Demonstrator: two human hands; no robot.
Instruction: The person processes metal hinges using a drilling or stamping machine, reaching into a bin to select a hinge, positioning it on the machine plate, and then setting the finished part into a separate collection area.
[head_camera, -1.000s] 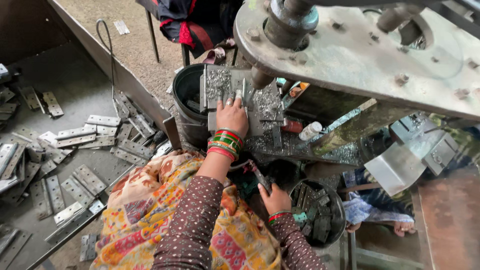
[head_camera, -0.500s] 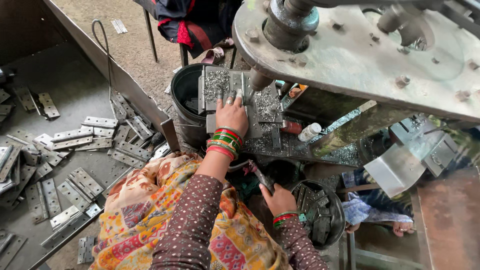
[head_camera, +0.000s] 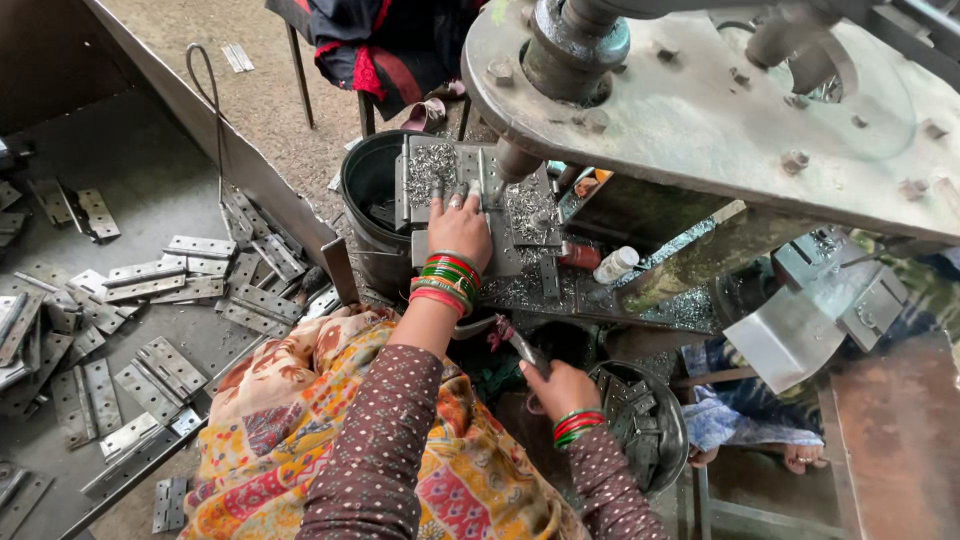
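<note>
1. Head view, vs half a second ago: left hand (head_camera: 461, 228) sits in the same spot, flat on the metal plate (head_camera: 470, 200) under the press (head_camera: 700, 100); fingers spread, gripping nothing. Right hand (head_camera: 560, 388) has barely shifted, fingers closed round a thin metal tool (head_camera: 522, 347).
2. Containers: black bucket (head_camera: 368, 205) just left of the plate, dark parts inside, hard to tell which. Round metal pan (head_camera: 668, 425) beside the right hand holds hinges.
3. Loose hinges (head_camera: 160, 300) piled on the floor at left.
4. Small white bottle (head_camera: 614, 265) lies on the surface right of the plate, next to a red cylinder (head_camera: 580, 257).
</note>
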